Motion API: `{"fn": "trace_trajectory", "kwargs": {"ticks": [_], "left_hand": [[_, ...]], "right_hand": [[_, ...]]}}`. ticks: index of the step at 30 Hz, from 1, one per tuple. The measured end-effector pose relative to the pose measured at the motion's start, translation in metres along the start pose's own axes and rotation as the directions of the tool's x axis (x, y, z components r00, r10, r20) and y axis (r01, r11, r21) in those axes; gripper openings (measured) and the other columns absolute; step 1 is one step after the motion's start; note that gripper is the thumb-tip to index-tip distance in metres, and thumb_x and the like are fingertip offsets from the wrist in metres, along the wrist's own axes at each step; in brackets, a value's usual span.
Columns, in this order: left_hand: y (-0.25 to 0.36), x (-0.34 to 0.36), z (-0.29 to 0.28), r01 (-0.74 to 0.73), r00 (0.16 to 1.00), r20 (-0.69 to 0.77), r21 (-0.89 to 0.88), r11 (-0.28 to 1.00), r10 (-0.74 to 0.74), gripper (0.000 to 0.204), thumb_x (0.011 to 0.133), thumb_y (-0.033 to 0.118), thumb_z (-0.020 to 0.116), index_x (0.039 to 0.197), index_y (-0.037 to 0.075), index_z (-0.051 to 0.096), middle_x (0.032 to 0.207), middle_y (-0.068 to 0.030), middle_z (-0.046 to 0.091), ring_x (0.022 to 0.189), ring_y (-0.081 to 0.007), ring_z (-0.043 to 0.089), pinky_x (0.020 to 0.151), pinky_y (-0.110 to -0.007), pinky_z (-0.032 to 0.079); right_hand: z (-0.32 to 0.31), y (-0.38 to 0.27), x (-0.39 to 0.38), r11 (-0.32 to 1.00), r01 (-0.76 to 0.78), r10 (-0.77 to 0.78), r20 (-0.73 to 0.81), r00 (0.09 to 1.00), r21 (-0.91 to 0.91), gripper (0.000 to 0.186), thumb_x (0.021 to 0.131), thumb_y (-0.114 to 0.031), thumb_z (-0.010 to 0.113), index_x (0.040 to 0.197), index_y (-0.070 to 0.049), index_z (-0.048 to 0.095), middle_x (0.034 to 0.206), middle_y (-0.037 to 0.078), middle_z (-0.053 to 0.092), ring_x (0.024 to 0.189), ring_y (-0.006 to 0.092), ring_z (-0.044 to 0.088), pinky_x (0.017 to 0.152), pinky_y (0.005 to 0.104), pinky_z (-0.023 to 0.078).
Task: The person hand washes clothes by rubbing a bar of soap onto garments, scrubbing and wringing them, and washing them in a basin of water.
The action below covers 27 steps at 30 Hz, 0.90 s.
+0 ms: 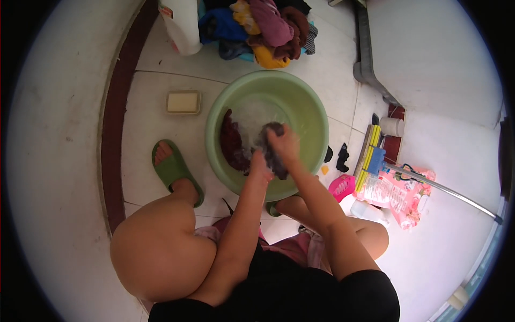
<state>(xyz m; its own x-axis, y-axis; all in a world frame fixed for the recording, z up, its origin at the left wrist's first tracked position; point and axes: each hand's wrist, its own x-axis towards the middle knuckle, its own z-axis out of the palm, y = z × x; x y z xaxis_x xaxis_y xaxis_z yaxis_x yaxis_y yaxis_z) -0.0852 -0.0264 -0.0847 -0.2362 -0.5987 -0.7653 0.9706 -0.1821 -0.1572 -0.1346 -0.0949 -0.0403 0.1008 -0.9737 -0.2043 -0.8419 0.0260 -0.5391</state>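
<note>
Dark cloth [273,155] in right grip [286,146] (green basin [309,121] beneath)

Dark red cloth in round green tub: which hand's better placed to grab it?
Left, probably: the left hand is nearer the dark red cloth; the right hand is farther right, gripping the dark grey cloth.

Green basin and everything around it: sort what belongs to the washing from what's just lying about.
Belongs:
- pale green basin, holding water
- dark grey cloth, between left hand and right hand
- dark red cloth, in the basin
- probably soap bar and clothes pile

Seemingly just lying about:
- sponge mop
- pink floral package
</note>
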Motion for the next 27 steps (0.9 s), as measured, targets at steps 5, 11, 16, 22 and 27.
{"fn": "trace_trajectory", "kwargs": {"ticks": [5,11,16,22,27], "left_hand": [[0.017,-0.019,0.014,-0.071,0.997,-0.039,-0.114,0.991,0.067,0.052,0.097,0.039,0.040,0.134,0.002,0.041,0.139,-0.0109,0.041,0.128,-0.0272,0.039,0.107,-0.040,0.031],[0.033,-0.010,-0.017,-0.152,0.886,-0.347,0.410,0.899,0.309,0.062,0.090,0.047,0.051,0.144,0.029,0.026,0.146,-0.0120,0.028,0.132,-0.0324,0.029,0.106,-0.049,0.019],[0.034,-0.008,-0.019,-0.177,0.921,-0.242,0.436,0.882,0.305,0.066,0.089,0.047,0.052,0.145,0.030,0.023,0.147,-0.0128,0.026,0.132,-0.0337,0.027,0.103,-0.050,0.021],[0.035,-0.002,-0.033,-0.212,0.934,-0.174,0.433,0.876,0.312,0.067,0.088,0.046,0.056,0.143,0.020,0.028,0.135,-0.0101,0.042,0.118,-0.0267,0.043,0.096,-0.042,0.035],[0.036,0.012,-0.044,0.011,0.870,0.492,0.026,1.000,-0.022,0.036,0.091,0.036,0.055,0.115,0.010,0.054,0.101,-0.0062,0.058,0.091,-0.0191,0.056,0.078,-0.032,0.047]], "right_hand": [[0.014,0.022,0.037,0.972,-0.138,0.147,0.038,0.988,-0.189,0.049,0.077,-0.043,0.066,0.102,-0.002,0.059,0.085,0.025,0.065,0.080,0.0406,0.063,0.070,0.0451,0.049],[0.073,0.066,-0.008,0.870,0.075,-0.124,-0.068,0.990,-0.487,0.051,0.074,-0.026,0.068,0.121,-0.018,0.050,0.107,0.013,0.051,0.106,0.0366,0.047,0.092,0.0555,0.034],[0.056,0.085,0.003,0.804,0.355,-0.263,0.250,0.932,-0.477,0.050,0.070,-0.009,0.063,0.118,-0.016,0.050,0.103,0.015,0.052,0.100,0.0386,0.049,0.087,0.0541,0.038],[0.043,0.033,-0.043,0.986,-0.125,0.086,0.305,0.948,0.110,0.037,0.068,-0.013,0.064,0.104,-0.006,0.055,0.090,0.021,0.063,0.085,0.0380,0.062,0.074,0.0421,0.049],[-0.021,-0.037,-0.107,0.844,0.470,-0.528,0.242,0.814,0.260,0.029,0.060,-0.018,0.071,0.086,-0.009,0.061,0.077,0.011,0.060,0.074,0.0326,0.060,0.066,0.0399,0.050]]}}
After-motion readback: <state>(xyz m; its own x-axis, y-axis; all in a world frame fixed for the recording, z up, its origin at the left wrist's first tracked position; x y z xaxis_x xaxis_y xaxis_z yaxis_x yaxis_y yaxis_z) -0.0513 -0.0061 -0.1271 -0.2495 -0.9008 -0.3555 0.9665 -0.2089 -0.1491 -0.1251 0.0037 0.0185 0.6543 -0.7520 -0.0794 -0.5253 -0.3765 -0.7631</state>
